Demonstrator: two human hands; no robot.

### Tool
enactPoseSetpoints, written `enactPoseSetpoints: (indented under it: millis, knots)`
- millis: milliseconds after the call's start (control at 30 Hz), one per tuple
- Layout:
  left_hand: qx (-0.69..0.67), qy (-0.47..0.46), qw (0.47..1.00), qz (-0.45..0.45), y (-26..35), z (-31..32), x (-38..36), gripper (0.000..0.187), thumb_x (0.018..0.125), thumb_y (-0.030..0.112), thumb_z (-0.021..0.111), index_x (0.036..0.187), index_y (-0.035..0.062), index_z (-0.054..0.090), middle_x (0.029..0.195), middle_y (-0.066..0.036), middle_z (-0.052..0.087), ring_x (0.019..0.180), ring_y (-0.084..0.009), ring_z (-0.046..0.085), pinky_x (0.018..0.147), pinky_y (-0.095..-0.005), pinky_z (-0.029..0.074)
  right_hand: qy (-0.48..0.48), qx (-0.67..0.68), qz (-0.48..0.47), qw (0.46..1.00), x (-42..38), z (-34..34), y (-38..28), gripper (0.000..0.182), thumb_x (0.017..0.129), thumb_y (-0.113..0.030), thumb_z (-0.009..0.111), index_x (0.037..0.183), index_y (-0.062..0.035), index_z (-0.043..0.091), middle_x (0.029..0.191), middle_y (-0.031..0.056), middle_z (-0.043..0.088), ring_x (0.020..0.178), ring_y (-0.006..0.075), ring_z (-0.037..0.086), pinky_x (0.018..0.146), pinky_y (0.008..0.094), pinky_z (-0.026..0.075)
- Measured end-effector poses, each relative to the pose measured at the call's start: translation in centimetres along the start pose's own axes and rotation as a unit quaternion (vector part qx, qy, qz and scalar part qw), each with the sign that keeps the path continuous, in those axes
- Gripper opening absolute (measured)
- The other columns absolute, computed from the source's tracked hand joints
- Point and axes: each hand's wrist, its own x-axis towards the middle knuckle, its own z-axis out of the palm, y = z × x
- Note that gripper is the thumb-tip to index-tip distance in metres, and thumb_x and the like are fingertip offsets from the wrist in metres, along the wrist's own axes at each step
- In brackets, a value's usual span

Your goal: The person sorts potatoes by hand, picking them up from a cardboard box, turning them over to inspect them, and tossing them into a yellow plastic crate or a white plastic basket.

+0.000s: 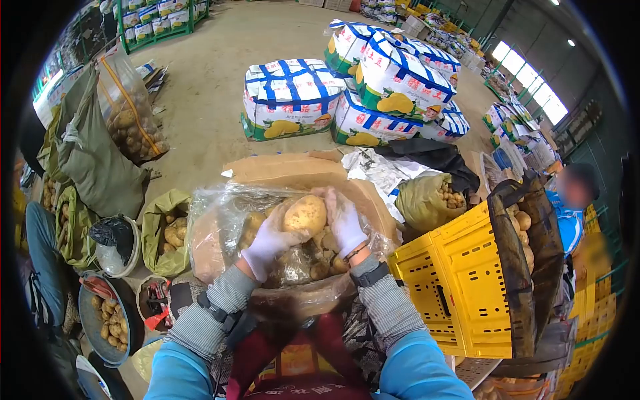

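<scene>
A large pale-brown potato (305,215) is held up in front of me between my two white-gloved hands. My left hand (269,239) closes on it from the left and below, with the thumb under its front. My right hand (345,223) grips its right side, the fingers partly hidden behind it. Below them, a cardboard box (283,171) lined with clear plastic (220,207) holds several more potatoes (327,250), partly covered by the film and my hands.
A yellow crate (453,280) stands tilted at my right. Sacks of potatoes (175,230) and a blue tub (110,320) are on my left. Printed potato bags (293,100) are stacked ahead on the floor. A person in blue (565,220) is at the far right.
</scene>
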Motion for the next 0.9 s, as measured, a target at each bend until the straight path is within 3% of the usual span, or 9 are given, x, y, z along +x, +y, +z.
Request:
enactPoseSetpoints:
  millis: [100,200,333,467,500,600,700,800,900]
  knots:
    - [0.308,0.072,0.944,0.095,-1.0,-1.9,0.3,0.084,0.069,0.023,0.084,0.139,0.0,0.044,0.133,-0.017,0.053,0.122,-0.031,0.051,0.104,-0.0388,0.041,0.014,-0.159,-0.18,0.971,-1.1,1.8,-0.1,0.049,0.083,-0.043,0.073,0.114,-0.0064,0.063,0.096,0.0184,0.07,0.096,0.0385,0.067,0.085,0.0428,0.051]
    - [0.329,0.066,0.936,0.106,-0.9,-1.9,0.3,0.085,0.065,0.022,0.084,0.138,0.0003,0.046,0.129,-0.02,0.053,0.123,-0.033,0.049,0.105,-0.0407,0.039,-0.024,-0.212,-0.093,0.973,-0.9,1.1,-1.9,0.046,0.084,-0.042,0.073,0.11,-0.0051,0.065,0.095,0.0167,0.071,0.092,0.0371,0.068,0.082,0.0419,0.053]
    - [0.474,0.03,0.86,0.186,2.2,-0.6,0.2,0.082,0.063,0.013,0.084,0.137,0.0033,0.049,0.127,-0.017,0.055,0.115,-0.0317,0.054,0.103,-0.0398,0.042,-0.008,0.213,0.156,0.964,0.6,0.1,0.5,0.034,0.089,-0.037,0.068,0.097,-0.004,0.069,0.09,0.0175,0.07,0.089,0.0349,0.068,0.078,0.0367,0.053]
    - [0.533,0.104,0.81,0.224,0.8,-0.9,0.2,0.077,0.062,0.019,0.081,0.132,0.0033,0.051,0.117,-0.02,0.055,0.112,-0.0383,0.051,0.098,-0.0435,0.043,-0.022,-0.182,-0.177,0.967,-1.8,1.6,-1.1,0.066,0.08,-0.043,0.076,0.127,-0.0042,0.052,0.114,0.0226,0.063,0.105,0.0376,0.063,0.089,0.0434,0.05]
    - [0.548,0.119,0.792,0.239,0.5,-0.9,0.3,0.076,0.062,0.018,0.081,0.13,0.0034,0.052,0.118,-0.02,0.055,0.111,-0.0388,0.051,0.097,-0.0441,0.044,-0.034,-0.253,-0.178,0.95,-2.2,1.9,-1.2,0.082,0.076,-0.044,0.08,0.136,-0.0025,0.042,0.124,0.0227,0.058,0.111,0.0384,0.059,0.096,0.0419,0.048]
    - [0.556,0.121,0.785,0.245,1.1,-0.3,-0.1,0.072,0.061,0.016,0.08,0.127,0.0039,0.053,0.118,-0.019,0.055,0.11,-0.0399,0.052,0.095,-0.0453,0.045,-0.09,-0.233,-0.073,0.966,-2.1,1.3,-2.4,0.075,0.077,-0.041,0.08,0.132,-0.001,0.047,0.12,0.0226,0.06,0.111,0.0378,0.06,0.096,0.041,0.048]
    - [0.544,0.107,0.791,0.26,1.8,-0.3,-0.1,0.072,0.061,0.013,0.079,0.127,0.0039,0.053,0.117,-0.019,0.056,0.11,-0.04,0.052,0.095,-0.0458,0.045,-0.05,-0.177,-0.106,0.977,-1.8,1.2,-2.1,0.058,0.085,-0.039,0.073,0.124,0.0008,0.055,0.115,0.0186,0.063,0.107,0.0309,0.062,0.094,0.0381,0.048]
    - [0.554,0.095,0.788,0.25,2.5,-0.3,-0.4,0.075,0.059,0.011,0.079,0.129,0.0035,0.053,0.119,-0.019,0.056,0.112,-0.0405,0.051,0.096,-0.0463,0.045,-0.041,0.051,-0.019,0.998,-1.1,1.6,-1.2,0.046,0.094,-0.037,0.063,0.118,0.0031,0.059,0.111,0.0146,0.065,0.103,0.0216,0.061,0.091,0.0346,0.048]
    - [0.57,0.087,0.772,0.268,2.6,-0.6,-0.4,0.078,0.061,0.012,0.08,0.132,0.002,0.049,0.124,-0.02,0.054,0.115,-0.0396,0.051,0.099,-0.0455,0.043,-0.105,0.196,0.108,0.969,-0.6,-0.2,-3.2,0.049,0.097,-0.04,0.059,0.12,0.0021,0.058,0.103,0.0096,0.066,0.089,0.0149,0.065,0.069,0.0286,0.056]
